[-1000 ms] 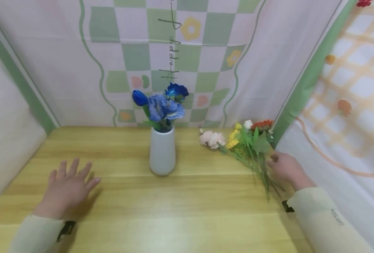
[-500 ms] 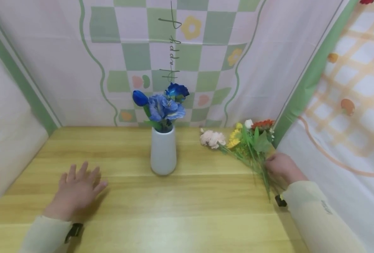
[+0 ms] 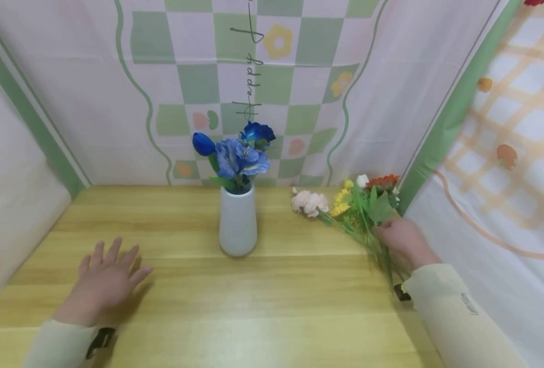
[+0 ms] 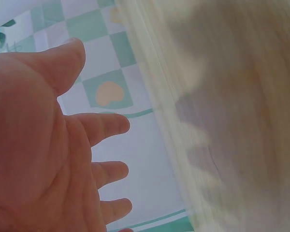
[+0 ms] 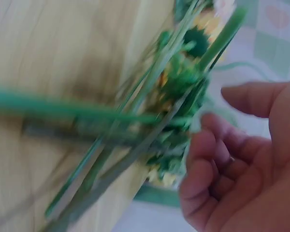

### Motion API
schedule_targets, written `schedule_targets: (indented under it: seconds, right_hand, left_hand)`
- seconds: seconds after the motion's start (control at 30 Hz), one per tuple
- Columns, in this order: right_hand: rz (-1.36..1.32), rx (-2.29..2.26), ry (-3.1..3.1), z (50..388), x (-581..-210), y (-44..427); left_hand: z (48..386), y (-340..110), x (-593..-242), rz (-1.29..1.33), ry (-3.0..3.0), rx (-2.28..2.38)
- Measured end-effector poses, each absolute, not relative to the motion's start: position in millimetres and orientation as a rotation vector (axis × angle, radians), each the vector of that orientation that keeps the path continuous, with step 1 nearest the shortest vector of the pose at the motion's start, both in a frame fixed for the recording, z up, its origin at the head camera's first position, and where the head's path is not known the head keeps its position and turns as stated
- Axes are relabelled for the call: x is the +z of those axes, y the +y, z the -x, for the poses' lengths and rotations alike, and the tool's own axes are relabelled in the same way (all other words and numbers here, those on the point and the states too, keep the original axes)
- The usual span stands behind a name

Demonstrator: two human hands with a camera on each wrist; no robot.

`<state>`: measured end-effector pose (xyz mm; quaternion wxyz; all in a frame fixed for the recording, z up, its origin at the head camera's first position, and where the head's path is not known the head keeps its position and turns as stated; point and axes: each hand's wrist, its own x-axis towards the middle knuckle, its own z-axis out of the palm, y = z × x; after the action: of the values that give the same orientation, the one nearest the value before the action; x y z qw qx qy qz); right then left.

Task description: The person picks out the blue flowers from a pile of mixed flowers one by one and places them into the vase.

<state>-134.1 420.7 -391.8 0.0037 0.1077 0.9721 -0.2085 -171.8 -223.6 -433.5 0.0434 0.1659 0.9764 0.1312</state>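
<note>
Tabletop (image 3: 272,312): flower stems (image 3: 384,255) near, blooms (image 3: 341,207) far

Lighting was soft and fairly bright, seemingly from overhead. Glare: one pale patch on the tabletop (image 3: 272,291), in front of the white vase (image 3: 238,225). Shadows were diffuse: beside the left hand (image 3: 104,286), left of the vase, and along the right sleeve (image 3: 458,312), right of it. Left wrist view: hazy, grain smeared. Right wrist view: flower stems (image 5: 118,171) blurred, the foremost green stem (image 5: 53,107) worst.
</note>
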Motion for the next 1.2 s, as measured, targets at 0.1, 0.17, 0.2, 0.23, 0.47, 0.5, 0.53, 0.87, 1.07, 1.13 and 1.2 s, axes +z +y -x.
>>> schedule_targets:
  seconds: [0.1,0.17,0.2,0.23,0.47,0.5,0.53,0.87,1.07,1.13,1.2]
  right_hand:
    - [-0.288,-0.650,3.002,137,-392,409]
    - [-0.253,-0.633,2.987,138,-395,405]
    - [-0.240,-0.637,2.978,138,-396,403]
    - [-0.223,-0.622,2.977,139,-397,402]
    - [-0.170,-0.474,3.115,140,-402,409]
    - [-0.180,-0.471,3.126,141,-402,410]
    - [-0.184,-0.483,3.136,142,-401,411]
    - [-0.229,-0.575,3.176,138,-388,412]
    - [-0.272,-0.695,3.164,134,-380,408]
    - [-0.277,-0.734,3.166,134,-379,407]
    - [-0.293,-0.783,3.166,134,-377,404]
  left_hand:
    - [171,-226,-434,-0.498,2.982,0.406]
    - [171,-227,-435,-0.495,2.976,0.404]
    - [171,-228,-436,-0.496,2.974,0.406]
    - [171,-228,-436,-0.495,2.970,0.407]
    - [169,-228,-437,-0.508,2.963,0.414]
    - [168,-228,-437,-0.507,2.964,0.415]
    - [168,-229,-437,-0.506,2.965,0.418]
    - [167,-232,-440,-0.512,2.976,0.416]
    - [165,-231,-438,-0.502,2.961,0.427]
    - [165,-231,-437,-0.501,2.957,0.434]
    - [165,-231,-437,-0.507,2.957,0.434]
